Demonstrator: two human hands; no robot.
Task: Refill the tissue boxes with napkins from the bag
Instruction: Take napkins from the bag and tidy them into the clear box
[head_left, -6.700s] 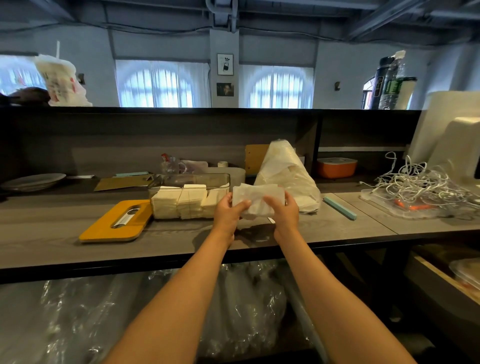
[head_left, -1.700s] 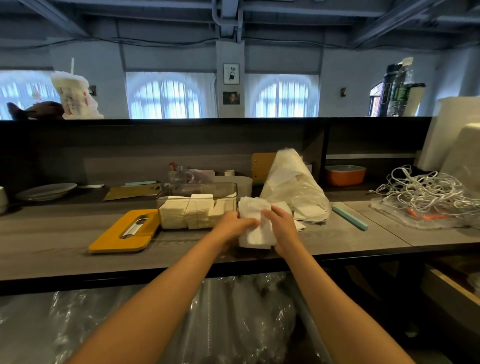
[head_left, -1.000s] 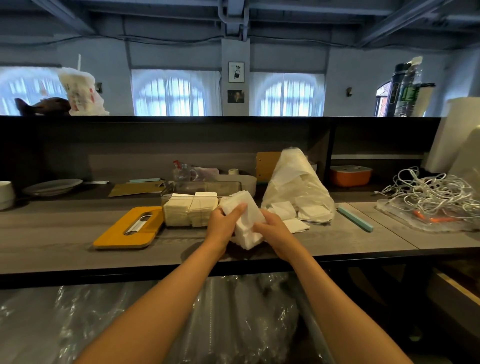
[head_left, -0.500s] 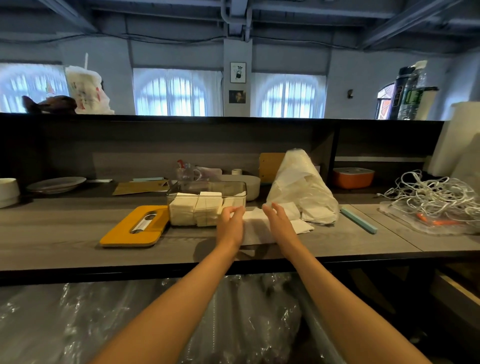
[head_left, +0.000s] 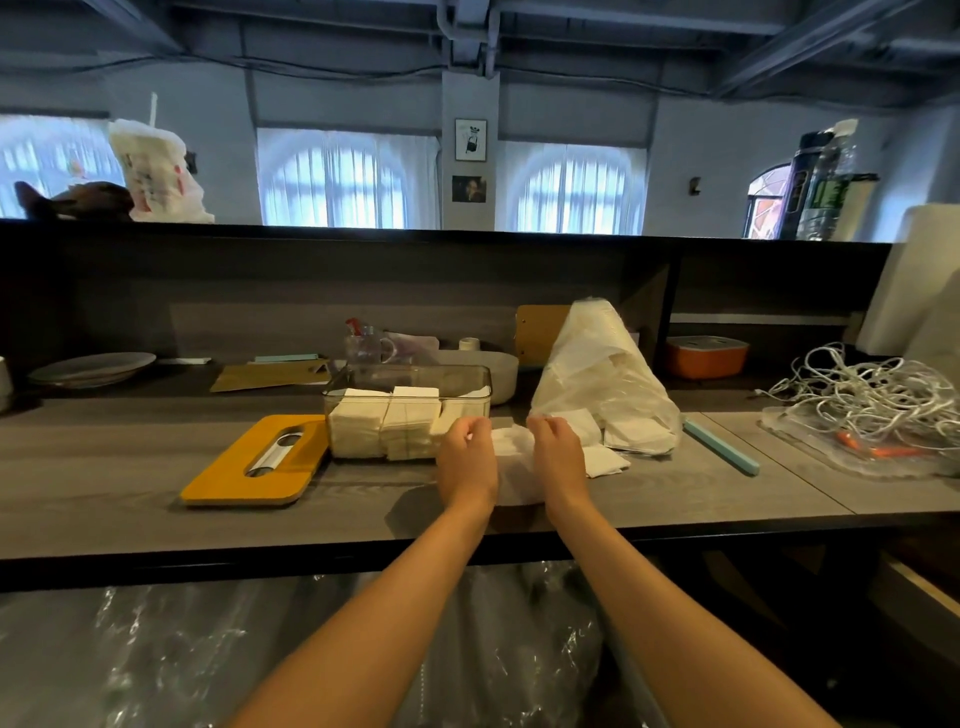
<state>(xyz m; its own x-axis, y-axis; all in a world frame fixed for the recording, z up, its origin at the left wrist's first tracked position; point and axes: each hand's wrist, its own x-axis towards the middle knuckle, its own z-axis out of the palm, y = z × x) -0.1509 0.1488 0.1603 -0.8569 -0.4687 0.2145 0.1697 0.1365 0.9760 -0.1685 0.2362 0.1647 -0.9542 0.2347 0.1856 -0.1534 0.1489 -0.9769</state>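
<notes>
Napkins (head_left: 511, 457) lie on the counter between both curled hands, gripped at each side — left hand (head_left: 466, 458), right hand (head_left: 557, 453). The clear tissue box (head_left: 408, 410) sits at eleven o'clock, nearer the left.

Napkin stack (head_left: 511, 457) mostly hidden between left hand (head_left: 466, 457) and right hand (head_left: 558, 454), fingertips perhaps curled, grip unclear

White napkins (head_left: 511, 457) sat between my fingers (head_left: 470, 434). The table (head_left: 130, 467) was grey woodgrain, the lid (head_left: 254, 462) mustard yellow, the far box (head_left: 706, 356) orange, the bag (head_left: 597, 364) translucent white.
</notes>
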